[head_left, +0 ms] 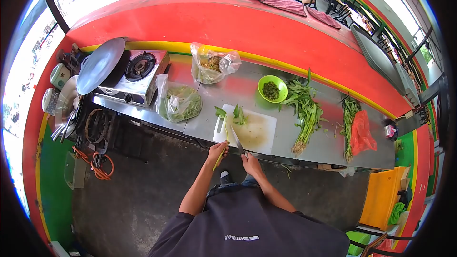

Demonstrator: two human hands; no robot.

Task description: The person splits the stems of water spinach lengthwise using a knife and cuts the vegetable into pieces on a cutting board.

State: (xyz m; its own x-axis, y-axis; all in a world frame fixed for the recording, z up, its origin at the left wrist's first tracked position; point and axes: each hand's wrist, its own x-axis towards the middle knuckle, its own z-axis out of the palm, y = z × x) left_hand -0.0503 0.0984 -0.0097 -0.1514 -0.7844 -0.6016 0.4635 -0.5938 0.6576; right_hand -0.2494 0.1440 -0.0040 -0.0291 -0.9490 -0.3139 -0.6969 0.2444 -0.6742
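Observation:
My left hand (218,151) is closed around a long green stem (226,131) of a leafy vegetable, its leafy end lying over the left side of the white cutting board (264,128). In my right hand (252,164) I grip a kitchen knife (237,140), the blade pointing away from me over the board's near edge. Cut leaves (239,115) lie at the board's far left part. Behind the board stands a lime green bowl (273,90) with chopped dark greens in it. A bunch of leafy greens (304,114) with roots lies to the right.
Two plastic bags of food, one of greens (180,103) and one of brownish contents (213,64), rest left of the board. Further left are a gas stove (138,74) and a large wok (101,65). At the right lie another bunch of greens (350,121) and a red plastic bag (363,133).

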